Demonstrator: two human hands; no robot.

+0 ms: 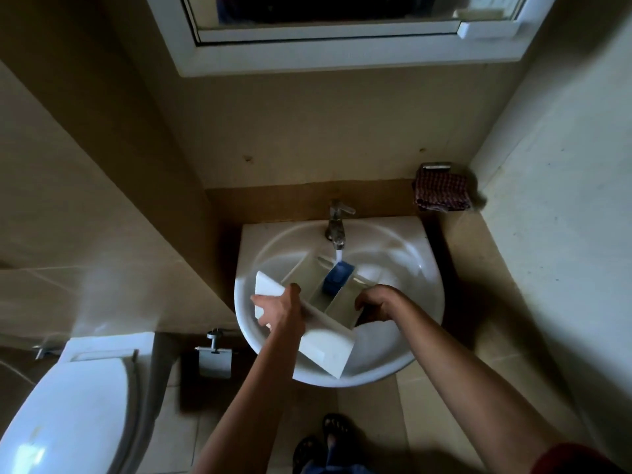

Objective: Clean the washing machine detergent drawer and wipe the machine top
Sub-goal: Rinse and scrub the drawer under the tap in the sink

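**Dim, beige-tiled bathroom**

Beige tiled walls fill both sides. A white-framed window sits top centre, above a white washbasin. The toilet and paper holder are lower left, a checked cloth right, and pale floor tiles below.

No legible text, label, brand or number on anything in view

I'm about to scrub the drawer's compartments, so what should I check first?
1. Water from the tap lands on the blue insert: ok.
2. The drawer lies over the sink: ok.
3. The left hand grips the drawer: ok.
4. The right hand grips its right wall: ok.
5. Residue in the compartments: cannot tell.
6. The checked cloth hangs nearby, right of the tap: ok.
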